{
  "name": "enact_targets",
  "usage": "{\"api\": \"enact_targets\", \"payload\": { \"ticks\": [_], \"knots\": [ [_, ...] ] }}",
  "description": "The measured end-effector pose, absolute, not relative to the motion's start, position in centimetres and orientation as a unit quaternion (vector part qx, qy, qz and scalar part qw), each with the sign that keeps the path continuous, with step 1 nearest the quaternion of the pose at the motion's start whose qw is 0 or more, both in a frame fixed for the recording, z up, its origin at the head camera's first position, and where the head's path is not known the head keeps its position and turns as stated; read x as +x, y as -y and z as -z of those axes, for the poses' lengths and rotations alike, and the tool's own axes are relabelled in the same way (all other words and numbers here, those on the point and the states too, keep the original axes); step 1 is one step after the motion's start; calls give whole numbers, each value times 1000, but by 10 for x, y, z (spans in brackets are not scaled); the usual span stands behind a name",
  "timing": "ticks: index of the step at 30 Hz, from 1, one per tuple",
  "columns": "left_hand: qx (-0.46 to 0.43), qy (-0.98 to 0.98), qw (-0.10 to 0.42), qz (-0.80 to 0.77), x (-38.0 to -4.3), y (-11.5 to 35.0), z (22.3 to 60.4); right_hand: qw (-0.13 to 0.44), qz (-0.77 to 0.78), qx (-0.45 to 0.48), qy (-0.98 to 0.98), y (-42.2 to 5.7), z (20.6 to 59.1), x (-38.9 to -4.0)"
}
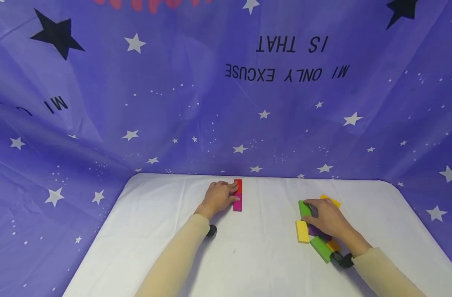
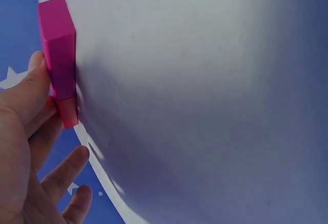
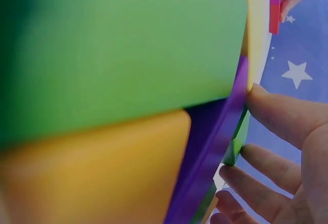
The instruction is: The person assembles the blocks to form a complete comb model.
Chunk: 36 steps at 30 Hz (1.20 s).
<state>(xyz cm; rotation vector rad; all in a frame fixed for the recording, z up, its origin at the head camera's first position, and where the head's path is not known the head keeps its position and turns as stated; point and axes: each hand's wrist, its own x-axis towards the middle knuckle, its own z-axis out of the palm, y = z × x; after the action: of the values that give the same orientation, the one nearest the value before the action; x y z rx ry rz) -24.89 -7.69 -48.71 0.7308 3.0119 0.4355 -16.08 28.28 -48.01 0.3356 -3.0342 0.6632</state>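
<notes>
In the head view, a red block [image 1: 239,186] and a magenta block [image 1: 237,205] lie end to end in a line near the table's far edge. My left hand [image 1: 218,196] touches their left side, thumb at the magenta block and forefinger at the red one; its other fingers are extended in the left wrist view. Over a group of blocks on the right, my right hand [image 1: 330,218] pinches a green block [image 1: 303,208] between thumb and fingers. A yellow block [image 1: 302,232] lies just below the thumb. The right hand partly hides a purple block [image 1: 314,231].
Another green block [image 1: 321,248] and an orange block [image 1: 334,246] lie beside my right wrist. A yellow-orange block [image 1: 333,201] sits beyond the right hand. The white-covered table [image 1: 263,255] meets a purple star-patterned cloth [image 1: 196,123] at its back edge.
</notes>
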Motion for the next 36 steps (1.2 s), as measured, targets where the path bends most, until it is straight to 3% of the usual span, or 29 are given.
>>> {"api": "enact_targets", "payload": {
  "ticks": [17,24,36],
  "knots": [
    [238,-961,-1,-142,-255,80,484,26,-206,127,970,-285,481,-170],
    [235,-961,11,-148,-259,79,482,4,-205,90,975,-286,478,-176],
    [217,-959,33,-178,-251,80,487,56,-258,90,960,-273,469,-157]
  ]
}}
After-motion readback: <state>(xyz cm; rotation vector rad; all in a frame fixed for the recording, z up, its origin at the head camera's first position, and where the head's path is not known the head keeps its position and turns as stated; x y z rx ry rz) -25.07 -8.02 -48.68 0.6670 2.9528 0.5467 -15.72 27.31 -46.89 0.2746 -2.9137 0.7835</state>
